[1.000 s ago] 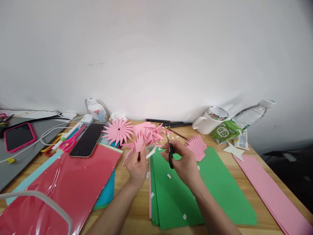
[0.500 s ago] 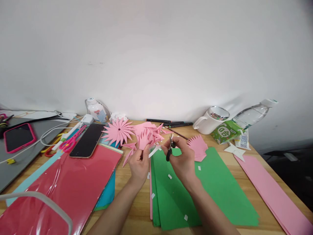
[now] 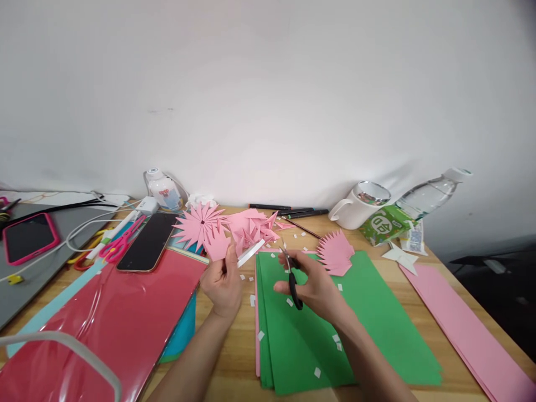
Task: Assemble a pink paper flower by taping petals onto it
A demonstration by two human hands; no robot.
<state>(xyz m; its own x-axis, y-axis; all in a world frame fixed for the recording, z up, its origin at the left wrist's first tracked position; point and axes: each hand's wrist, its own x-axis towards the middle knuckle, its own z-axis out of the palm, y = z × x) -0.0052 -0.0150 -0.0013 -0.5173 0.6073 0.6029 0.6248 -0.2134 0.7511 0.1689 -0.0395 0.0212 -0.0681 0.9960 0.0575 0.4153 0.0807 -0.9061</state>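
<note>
My left hand (image 3: 223, 282) is closed on a narrow white strip (image 3: 252, 252), which sticks out to the right of the thumb. A spiky pink paper cutout (image 3: 216, 244) rises from the same fingers. In my right hand (image 3: 313, 283) is a pair of scissors (image 3: 293, 279) with black handles, the blades pointing up and a little left, apart from the strip. Below the scissors lies a stack of green paper (image 3: 310, 346) scattered with small white snippets. To the right of that hand rests another pink fringed cutout (image 3: 336, 252).
Behind my hands are a pink paper star flower (image 3: 201, 223), heaped pink pieces (image 3: 253, 226) and black pens (image 3: 305, 212). A white mug (image 3: 360, 206) and water bottle (image 3: 431, 194) stand right. Left lie a phone (image 3: 147, 243), pink scissors (image 3: 122, 240) and red paper (image 3: 113, 324).
My hands have drawn apart: the left moved left with the strip and pink cutout, the right lowered slightly with the scissors. More white snippets now lie on the green paper and table.
</note>
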